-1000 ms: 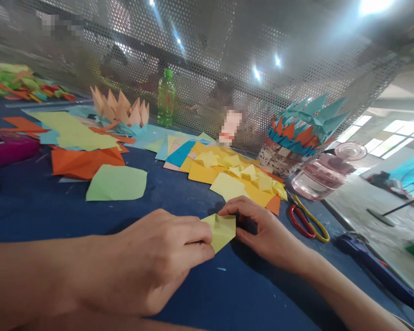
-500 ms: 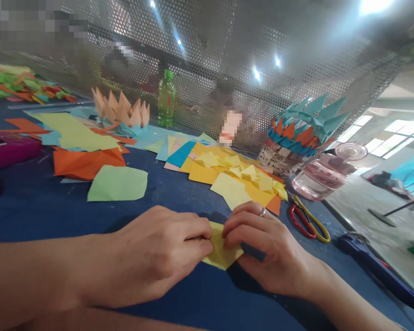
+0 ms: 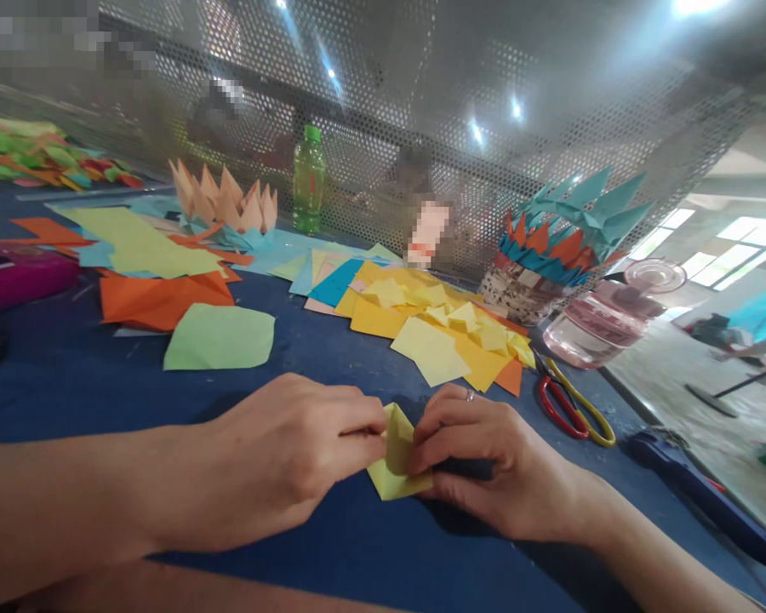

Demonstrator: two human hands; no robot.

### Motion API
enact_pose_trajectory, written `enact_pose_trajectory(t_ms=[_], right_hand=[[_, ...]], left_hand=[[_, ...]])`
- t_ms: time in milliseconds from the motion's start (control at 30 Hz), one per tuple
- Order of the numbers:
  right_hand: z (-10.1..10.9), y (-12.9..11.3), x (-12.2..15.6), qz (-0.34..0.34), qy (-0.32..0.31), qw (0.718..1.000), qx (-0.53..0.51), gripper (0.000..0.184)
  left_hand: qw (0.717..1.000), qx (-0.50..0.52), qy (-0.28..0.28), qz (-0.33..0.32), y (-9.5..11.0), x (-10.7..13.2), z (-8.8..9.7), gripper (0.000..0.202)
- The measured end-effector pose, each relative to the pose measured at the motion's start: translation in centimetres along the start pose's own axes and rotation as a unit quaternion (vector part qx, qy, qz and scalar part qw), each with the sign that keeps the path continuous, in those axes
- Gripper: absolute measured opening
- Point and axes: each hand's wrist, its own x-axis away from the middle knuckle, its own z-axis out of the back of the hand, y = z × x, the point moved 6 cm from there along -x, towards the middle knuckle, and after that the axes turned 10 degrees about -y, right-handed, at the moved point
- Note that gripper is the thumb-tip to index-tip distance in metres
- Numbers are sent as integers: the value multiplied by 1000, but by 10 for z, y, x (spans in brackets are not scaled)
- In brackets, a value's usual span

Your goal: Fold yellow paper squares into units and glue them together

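A small piece of yellow origami paper (image 3: 397, 460), partly folded, is between my two hands just above the blue tabletop. The fingers of my left hand (image 3: 310, 451) are closed on its left edge. From the other side my right hand (image 3: 488, 464), with a ring on one finger, pinches its right part between thumb and fingers. My fingertips cover both side edges of the paper. Just beyond lie a pale yellow sheet (image 3: 429, 351), a pile of yellow folded pieces (image 3: 463, 317) and a light green sheet (image 3: 220, 337).
Red-and-yellow-handled scissors (image 3: 565, 404) and a dark blue tool (image 3: 708, 489) lie at the right. Behind them stand a pink clear bottle (image 3: 597, 328) and a paper-petalled pot (image 3: 523, 281). A green bottle (image 3: 309, 179) and peach paper petals (image 3: 223, 204) stand before a perforated metal screen (image 3: 370, 102).
The yellow paper has turned and shifted slightly left, and its folded faces now stand up more, with a crease showing. My right fingers have moved a little left with it.
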Motion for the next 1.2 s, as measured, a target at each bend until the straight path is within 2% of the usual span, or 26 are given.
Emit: enact_pose_trajectory(t_ms=[133, 233, 367, 433, 533, 567, 700, 900, 1000, 1033, 1100, 1200], right_hand=[[0, 16, 0, -47, 10, 995, -86, 3], [-2, 22, -1, -71, 20, 990, -120, 7], [-5, 23, -3, -125, 39, 987, -92, 12], [-7, 23, -3, -150, 49, 985, -72, 15], [-9, 22, -2, -168, 59, 982, -61, 14], [-10, 22, -2, -172, 63, 981, -60, 13], [-12, 22, -2, -181, 73, 979, -53, 15], [-13, 20, -4, -180, 78, 980, -30, 16], [-13, 20, -5, -180, 76, 980, -27, 16], [-12, 20, -5, -179, 75, 981, -28, 16], [-12, 21, -4, -178, 74, 981, -28, 16], [-12, 21, -4, -177, 73, 981, -26, 16]], left_hand=[[1000, 7, -5, -18, 6, 1, 0, 31], [999, 15, -20, -27, 7, 2, -2, 29], [997, 23, -33, -60, 12, 2, 0, 28], [997, 21, -22, -76, 17, 2, 3, 26], [998, 16, -3, -65, 20, 2, 8, 24], [1000, 19, -13, -20, 15, 2, 7, 23], [997, 34, -13, -74, 18, 3, 6, 17], [997, 35, -5, -62, 15, 2, 7, 17], [999, 34, -16, -15, 12, 2, 5, 21], [998, 41, -7, -45, 15, 3, 6, 22], [998, 39, 28, -42, 15, 4, 10, 23], [999, 28, 28, -36, 16, 2, 11, 28]])
